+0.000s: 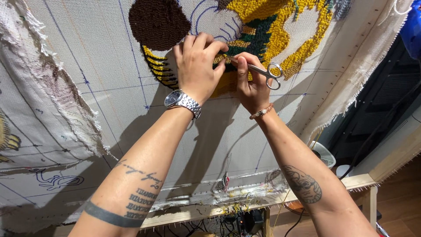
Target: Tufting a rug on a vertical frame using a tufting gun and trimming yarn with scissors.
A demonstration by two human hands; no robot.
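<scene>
**Trimming the tufted pile on the stretched cloth**

Your left hand (197,66) lies curled against the pale woven backing cloth (105,87) stretched on the wooden frame (210,213), its fingers drawn together and pressing on the tufted yarn near the dark green patch (256,37). Your right hand (250,83) pinches the small silver steel scissors (263,71) between thumb and fingers, held along the shank with the finger loops left free and pointing right; the blade tips sit between your two hands, right at the pile. Whether the blades are apart or closed cannot be told — your fingers cover them.

To do this well, I judge you should keep the left fingers flattening the yarn just beside the tips, cut only the strands that stand proud, and hold the blades flat to the surface so they never bite the cloth.

Mind the edges: the round dark brown tufted patch (158,22) lies just left of your left hand, and the yellow looped yarn area (302,48) is close on the right, near the scissor loops. Open room lies below your wrists, across the bare cloth with its blue grid lines — draw back that way. The frame's lower rail carries a row of small pins.
</scene>
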